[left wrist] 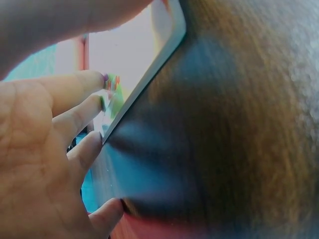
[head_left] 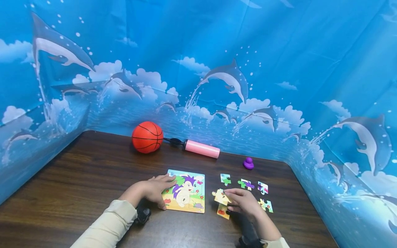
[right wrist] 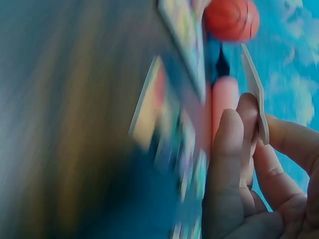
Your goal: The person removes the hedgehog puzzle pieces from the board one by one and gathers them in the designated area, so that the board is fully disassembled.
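Observation:
My left hand (head_left: 156, 188) rests at the left edge of a puzzle board (head_left: 199, 193) with a purple-haired hedgehog picture. In the left wrist view, its spread fingers (left wrist: 82, 112) touch the board's edge, and the thumb lies along the near side. Between thumb and fingers, my right hand (head_left: 245, 203) pinches a yellowish jigsaw piece (head_left: 221, 197), raised off the table. The right wrist view shows this held piece (right wrist: 255, 92) edge-on. Below it lies another jigsaw piece (head_left: 222, 210) with a red patch, partly covered in the head view.
Several loose jigsaw pieces (head_left: 247, 184) lie right of the board, one (head_left: 269, 206) close beside the right hand. Behind are a red basketball-style ball (head_left: 147, 137), a pink hand pump (head_left: 202, 148) and a small purple toy (head_left: 248, 163). A blue dolphin-printed curtain (head_left: 198, 41) surrounds the brown table (head_left: 77, 179).

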`<state>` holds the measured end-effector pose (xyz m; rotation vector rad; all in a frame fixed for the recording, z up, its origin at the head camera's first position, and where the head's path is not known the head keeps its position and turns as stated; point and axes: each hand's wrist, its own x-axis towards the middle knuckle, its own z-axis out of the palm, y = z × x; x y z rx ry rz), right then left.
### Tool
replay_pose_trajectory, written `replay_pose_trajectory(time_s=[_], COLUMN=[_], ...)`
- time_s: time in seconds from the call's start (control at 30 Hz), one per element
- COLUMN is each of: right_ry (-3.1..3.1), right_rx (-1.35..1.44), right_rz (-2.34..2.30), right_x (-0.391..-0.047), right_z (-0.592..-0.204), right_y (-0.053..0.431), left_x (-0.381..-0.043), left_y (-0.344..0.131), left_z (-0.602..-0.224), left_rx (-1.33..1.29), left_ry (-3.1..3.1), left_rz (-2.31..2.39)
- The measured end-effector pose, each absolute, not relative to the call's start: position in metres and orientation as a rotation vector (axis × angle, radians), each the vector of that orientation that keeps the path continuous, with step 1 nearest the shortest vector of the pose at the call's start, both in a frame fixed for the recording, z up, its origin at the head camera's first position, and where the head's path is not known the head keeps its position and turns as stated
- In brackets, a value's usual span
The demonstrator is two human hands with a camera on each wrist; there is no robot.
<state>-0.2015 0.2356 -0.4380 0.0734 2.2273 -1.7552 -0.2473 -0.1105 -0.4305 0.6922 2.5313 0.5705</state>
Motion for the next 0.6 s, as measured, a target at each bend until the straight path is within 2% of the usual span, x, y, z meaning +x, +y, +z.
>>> replay_pose_trajectory(time_s=[0.27,0.6], right_ry=[2.325,2.518], right_rx=[0.126,0.237], right_rz=[-1.645,-1.533], right_x=[-0.171,-0.158], right_z=[-0.448,-0.455], right_y=[0.308,0.314], left_x=[-0.248,-0.249], left_y=[-0.113,-0.109], left_z=[-0.428,-0.429], left_rx=[0.699,0.696], left_ry=[2.529,2.518], left_rz=[0.573,0.562])
